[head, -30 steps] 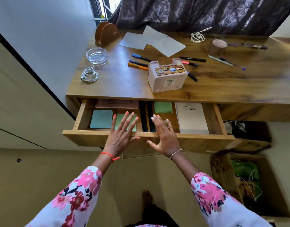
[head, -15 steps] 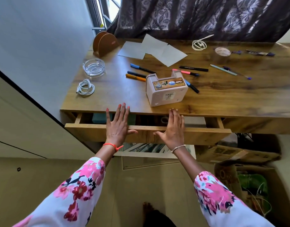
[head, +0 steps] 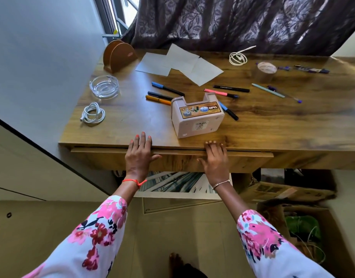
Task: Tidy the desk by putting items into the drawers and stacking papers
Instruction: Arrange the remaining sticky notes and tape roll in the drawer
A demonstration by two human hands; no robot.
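Observation:
The wooden drawer (head: 178, 161) under the desk top sits almost flush, with only a thin lip showing. My left hand (head: 139, 155) and my right hand (head: 215, 160) press flat against its front, fingers straight, fingertips reaching the desk edge. On the desk (head: 273, 127) lie a white organiser box (head: 197, 117), several pens (head: 162, 93), three loose paper sheets (head: 178, 63), two coiled white cables (head: 92, 113), a tape roll (head: 265, 71) and a glass ashtray (head: 104, 86).
A brown wooden holder (head: 118, 55) stands at the back left corner by the wall. A dark curtain (head: 242, 21) hangs behind the desk. Cardboard boxes (head: 289, 191) and a framed picture (head: 178, 184) sit on the floor underneath.
Both hands have pushed the drawer inward. It was wide open with its contents showing, then half closed, and now it is nearly flush with the desk.

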